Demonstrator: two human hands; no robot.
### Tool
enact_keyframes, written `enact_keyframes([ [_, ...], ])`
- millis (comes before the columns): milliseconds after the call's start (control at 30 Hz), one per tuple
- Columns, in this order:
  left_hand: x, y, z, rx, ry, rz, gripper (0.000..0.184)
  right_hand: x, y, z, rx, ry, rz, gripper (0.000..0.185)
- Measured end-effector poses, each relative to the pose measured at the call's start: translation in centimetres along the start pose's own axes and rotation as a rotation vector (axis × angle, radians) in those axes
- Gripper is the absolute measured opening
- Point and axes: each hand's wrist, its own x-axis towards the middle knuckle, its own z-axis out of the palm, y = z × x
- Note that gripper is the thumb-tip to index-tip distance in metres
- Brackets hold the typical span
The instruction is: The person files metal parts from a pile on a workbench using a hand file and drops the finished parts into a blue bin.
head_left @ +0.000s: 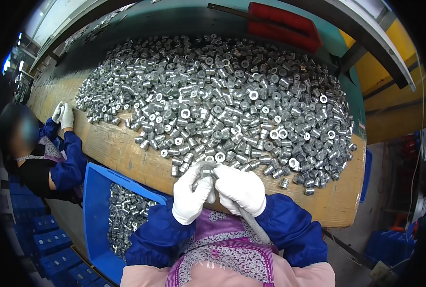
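Near the front edge of the table, both my hands, in white gloves, meet in front of my chest. My left hand (pixel 192 193) is closed, with a small silver metal fitting (pixel 206 173) pinched between thumb and fingers. My right hand (pixel 242 190) is closed too, its fingertips touching or close to that fitting. A long grey rod-like thing (pixel 255 226) runs out from under my right hand down toward my apron; its upper end is hidden in the hand. Just beyond my hands spreads a large pile of similar metal fittings (pixel 213 110).
At my left stands a blue bin (pixel 94 215) holding more fittings (pixel 124 215). A red tray (pixel 284 26) lies at the back of the cardboard-covered table (pixel 112 148). Another person (pixel 55 153) sits at the left, gloved hands together. A metal frame (pixel 361 33) crosses above the table.
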Motion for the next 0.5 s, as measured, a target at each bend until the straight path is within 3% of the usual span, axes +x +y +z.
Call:
enact_keyframes([
  [67, 0.0, 0.4, 0.0, 0.051, -0.007, -0.010, 0.030, 0.7, 2.4, 0.6, -0.245, 0.180, -0.658, 0.034],
  [133, 0.2, 0.5, -0.5, 0.104, -0.031, 0.012, 0.031, 0.5, 2.7, 1.5, 0.320, 0.177, -0.246, 0.020],
  [167, 0.3, 0.4, -0.7, 0.155, -0.052, 0.035, 0.031, 1.5, 3.0, 1.2, -0.035, 0.286, -0.730, 0.022],
  [267, 0.2, -0.3, -0.8, 0.165, -0.045, 0.039, 0.033, 1.1, 2.3, 0.5, 0.043, 0.187, -0.555, 0.022],
  [300, 0.3, -0.3, -0.9, 0.179, -0.041, 0.036, 0.034, 0.6, 2.5, 0.6, 0.234, 0.146, -0.354, 0.021],
  [400, 0.6, -0.6, -1.3, 0.052, -0.091, -0.004, 0.035, 0.4, 2.5, 0.9, 0.430, 0.202, -0.307, 0.020],
  [500, 0.8, -0.8, -1.0, 0.009, -0.067, 0.036, 0.038, 0.2, 2.6, 0.6, 0.383, 0.221, -0.367, 0.019],
])
